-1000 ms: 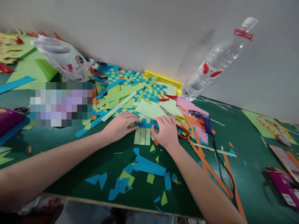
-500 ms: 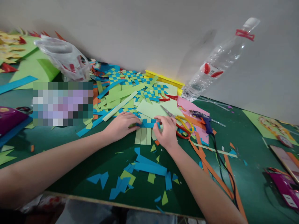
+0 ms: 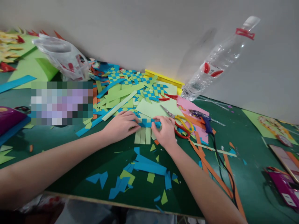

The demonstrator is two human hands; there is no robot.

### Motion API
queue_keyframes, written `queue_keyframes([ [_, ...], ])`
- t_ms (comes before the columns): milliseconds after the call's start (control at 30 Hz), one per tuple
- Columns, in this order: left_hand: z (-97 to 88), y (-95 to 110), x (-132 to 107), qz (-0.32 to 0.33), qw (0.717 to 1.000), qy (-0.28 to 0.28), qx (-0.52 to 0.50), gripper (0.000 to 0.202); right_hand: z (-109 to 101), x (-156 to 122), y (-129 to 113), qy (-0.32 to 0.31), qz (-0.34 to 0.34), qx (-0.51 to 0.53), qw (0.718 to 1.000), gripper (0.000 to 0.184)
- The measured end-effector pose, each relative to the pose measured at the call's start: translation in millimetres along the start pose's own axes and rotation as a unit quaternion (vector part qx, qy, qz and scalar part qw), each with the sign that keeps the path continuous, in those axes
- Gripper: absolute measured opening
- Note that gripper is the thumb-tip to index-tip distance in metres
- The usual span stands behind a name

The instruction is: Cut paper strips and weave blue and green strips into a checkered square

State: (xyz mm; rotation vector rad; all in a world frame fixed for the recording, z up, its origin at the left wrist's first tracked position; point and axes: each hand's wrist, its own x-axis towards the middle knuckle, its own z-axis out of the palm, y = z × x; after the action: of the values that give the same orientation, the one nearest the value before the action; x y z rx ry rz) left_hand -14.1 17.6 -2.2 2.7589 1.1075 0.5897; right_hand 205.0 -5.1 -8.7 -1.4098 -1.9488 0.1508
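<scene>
Between both hands lies a small weave: a blue paper strip [image 3: 147, 124] crosses several pale green paper strips [image 3: 143, 137], whose ends hang down toward the table's front edge. My left hand [image 3: 124, 125] pinches the blue strip's left end between thumb and fingers. With thumb and curled fingers, my right hand [image 3: 164, 130] grips the strip toward its right end, a short blue piece showing past the thumb. The fingers cover parts of the weave. Just right of that hand are scissors [image 3: 183, 126] with yellow and red handles.
Finished blue-and-green woven pieces [image 3: 149, 93] and loose strips pile up behind. Paper scraps [image 3: 149, 168] lie in front. A clear plastic bottle [image 3: 217, 59] leans on the wall; a blue glue gun [image 3: 206, 121] with its cord lies right. A plastic bag [image 3: 65, 59] stands back left.
My right hand has shifted slightly left along the blue strip, its thumb now pressed against it. My left hand has barely moved.
</scene>
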Motion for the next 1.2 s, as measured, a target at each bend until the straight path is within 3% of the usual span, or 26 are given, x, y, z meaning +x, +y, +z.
queue_keyframes([
  [133,-2.4,2.4,-0.3,0.016,1.0,0.003,0.019,0.032,2.8,0.2,2.4,-0.016,0.014,-0.008,1.0,0.014],
  [433,-3.2,0.3,-1.8,0.05,0.993,0.069,0.084,0.037,3.2,2.0,2.6,-0.033,0.021,-0.007,0.999,0.014],
  [833,-5.1,-2.0,-0.3,0.024,0.997,0.049,0.047,0.036,5.1,2.9,4.3,-0.035,0.019,0.003,0.999,0.013],
  [967,-5.3,-2.2,0.1,0.015,0.998,0.044,0.042,0.035,-2.7,1.6,-1.8,-0.014,-0.018,0.069,0.997,0.024],
  [1100,-3.7,-1.7,0.1,0.005,0.998,0.05,0.031,0.028,-8.9,0.0,-6.3,-0.057,-0.096,0.14,0.984,0.045],
  [1200,-1.3,-1.7,-0.2,-0.003,0.998,0.051,0.029,0.03,-9.5,0.2,-6.6,-0.099,-0.146,0.153,0.972,0.049],
])
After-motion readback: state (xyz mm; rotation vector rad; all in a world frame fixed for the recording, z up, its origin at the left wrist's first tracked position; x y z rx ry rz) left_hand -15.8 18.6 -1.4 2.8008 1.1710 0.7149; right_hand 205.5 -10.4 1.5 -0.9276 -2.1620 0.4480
